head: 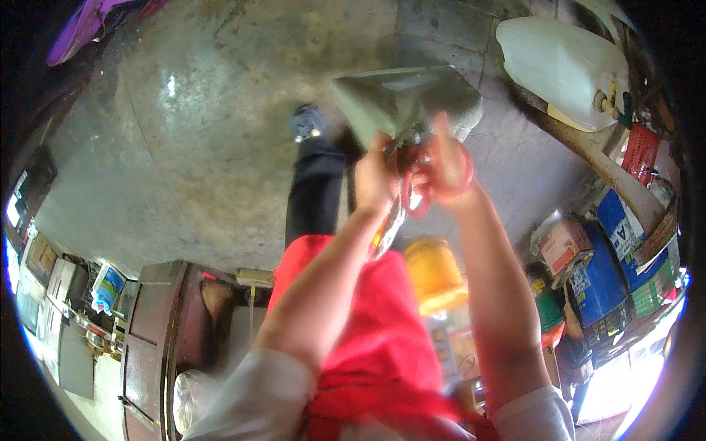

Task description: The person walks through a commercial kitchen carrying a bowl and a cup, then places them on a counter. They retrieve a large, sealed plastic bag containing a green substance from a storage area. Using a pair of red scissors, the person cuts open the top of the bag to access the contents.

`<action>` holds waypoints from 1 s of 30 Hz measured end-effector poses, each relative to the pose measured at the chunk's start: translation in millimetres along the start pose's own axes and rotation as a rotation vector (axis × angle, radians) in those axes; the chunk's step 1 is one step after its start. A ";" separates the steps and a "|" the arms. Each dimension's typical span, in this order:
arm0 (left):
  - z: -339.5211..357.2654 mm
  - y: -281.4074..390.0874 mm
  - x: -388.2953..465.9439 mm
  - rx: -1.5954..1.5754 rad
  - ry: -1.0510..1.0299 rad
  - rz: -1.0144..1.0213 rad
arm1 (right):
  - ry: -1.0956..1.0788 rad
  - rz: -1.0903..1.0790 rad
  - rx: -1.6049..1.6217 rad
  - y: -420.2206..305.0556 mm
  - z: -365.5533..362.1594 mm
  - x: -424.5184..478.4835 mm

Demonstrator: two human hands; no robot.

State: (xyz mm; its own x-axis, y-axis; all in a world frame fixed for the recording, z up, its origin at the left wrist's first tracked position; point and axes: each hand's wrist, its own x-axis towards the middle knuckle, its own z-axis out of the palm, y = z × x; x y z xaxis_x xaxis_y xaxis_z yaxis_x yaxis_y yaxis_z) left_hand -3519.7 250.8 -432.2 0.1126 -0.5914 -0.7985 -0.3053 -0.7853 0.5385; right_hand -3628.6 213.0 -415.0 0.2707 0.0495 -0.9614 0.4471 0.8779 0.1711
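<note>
A translucent plastic bag (408, 99) stands out in front of me, and its gathered neck runs between my hands. My left hand (378, 173) is closed on one side of the neck. On the other side is my right hand (449, 160), blurred, with some fingers bent at the neck and one finger raised. A red ring-shaped loop (415, 193) hangs below the right fingers; whether it is a string or a handle I cannot tell. Crumpled plastic with an orange patch (380, 240) hangs under the hands, over my red apron (364, 308).
A yellow bucket (436, 270) is below my right forearm. At the upper right lies a white plastic jerrycan (562, 66) with a tap. Blue drums (598, 281) and a cardboard box (562, 245) are at the right. A brown wooden cabinet (149, 331) stands at the lower left.
</note>
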 end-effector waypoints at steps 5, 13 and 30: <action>1.5 -5.6 2.6 0.018 0.004 0.054 | 0.152 -0.107 -0.134 4.4 -3.9 1.6; -3.7 9.9 -8.1 -0.023 -0.084 0.098 | 0.127 -0.049 -0.181 -7.4 2.2 4.4; 5.3 -33.1 33.3 -0.341 0.133 -0.170 | 0.043 0.038 -0.184 7.2 -41.7 -21.6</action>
State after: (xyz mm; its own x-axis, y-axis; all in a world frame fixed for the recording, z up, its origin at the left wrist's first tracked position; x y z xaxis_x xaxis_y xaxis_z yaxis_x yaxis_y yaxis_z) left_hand -3510.9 258.1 -478.1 0.2627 -0.4492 -0.8539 0.0564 -0.8764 0.4784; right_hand -3666.8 238.1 -402.0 0.2458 0.1014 -0.9640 0.2723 0.9472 0.1691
